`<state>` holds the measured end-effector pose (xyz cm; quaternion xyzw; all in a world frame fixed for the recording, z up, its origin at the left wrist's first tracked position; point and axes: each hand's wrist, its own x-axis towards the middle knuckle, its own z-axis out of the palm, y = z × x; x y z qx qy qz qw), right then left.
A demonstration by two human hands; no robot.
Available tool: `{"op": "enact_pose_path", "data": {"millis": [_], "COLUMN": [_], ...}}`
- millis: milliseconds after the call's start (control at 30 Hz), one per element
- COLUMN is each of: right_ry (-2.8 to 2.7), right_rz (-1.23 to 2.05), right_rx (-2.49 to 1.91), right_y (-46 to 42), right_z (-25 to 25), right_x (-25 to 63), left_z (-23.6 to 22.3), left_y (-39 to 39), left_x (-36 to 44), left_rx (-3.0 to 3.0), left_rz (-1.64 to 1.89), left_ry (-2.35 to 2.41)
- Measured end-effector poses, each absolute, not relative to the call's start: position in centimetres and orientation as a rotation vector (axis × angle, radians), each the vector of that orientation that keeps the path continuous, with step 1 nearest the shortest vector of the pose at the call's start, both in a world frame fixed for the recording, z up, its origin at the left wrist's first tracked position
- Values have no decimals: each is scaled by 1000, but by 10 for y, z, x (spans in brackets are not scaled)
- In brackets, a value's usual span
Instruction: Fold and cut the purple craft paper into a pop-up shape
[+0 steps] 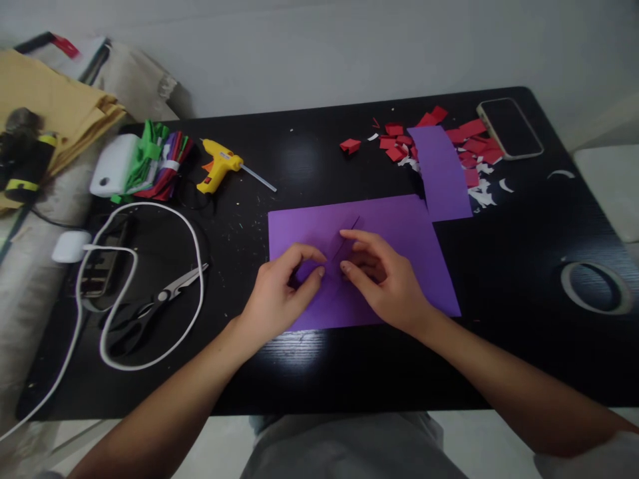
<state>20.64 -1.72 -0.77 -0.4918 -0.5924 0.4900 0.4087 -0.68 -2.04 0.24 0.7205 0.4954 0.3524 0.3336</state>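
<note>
A large purple paper sheet (399, 219) lies flat on the black table, and both hands are over its middle. Between them a smaller purple paper piece (346, 238) shows mainly by one dark slanting edge; its outline blends into the sheet. My left hand (287, 283) is closed, thumb and index fingertips close together at the lower end of that edge. On the other side my right hand (387, 276) curls its fingers at the small piece, index finger along the slanting edge, thumb lower down. The fingers partly hide how the piece is held.
At the back right, a purple strip (443, 173) lies over red paper pieces (474, 130) and white scraps, beside a phone (512, 126). A tape-like ring (596, 287) sits right. Left are a yellow glue gun (219, 165), scissors (167, 293), white cable (197, 253) and coloured bundles (150, 159).
</note>
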Motion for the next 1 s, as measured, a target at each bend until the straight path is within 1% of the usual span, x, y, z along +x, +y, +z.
{"op": "enact_pose_path", "data": {"millis": [100, 267, 467, 1000], "right_ry": [-1460, -1408, -1389, -1763], "right_rz": [1259, 1189, 1189, 953], "right_rx": [-1235, -1259, -1229, -1247], "right_y": [-17, -17, -19, -22], "right_z": [-7, -6, -7, -1], "right_x": [207, 207, 206, 206], "left_z": [6, 9, 10, 7], "left_y": [-21, -23, -24, -26], "left_x": [-6, -3, -2, 0], "left_rx": [1963, 2079, 2110, 2111], "left_rz": [904, 922, 914, 905], "left_ry": [1269, 1225, 1213, 1300]}}
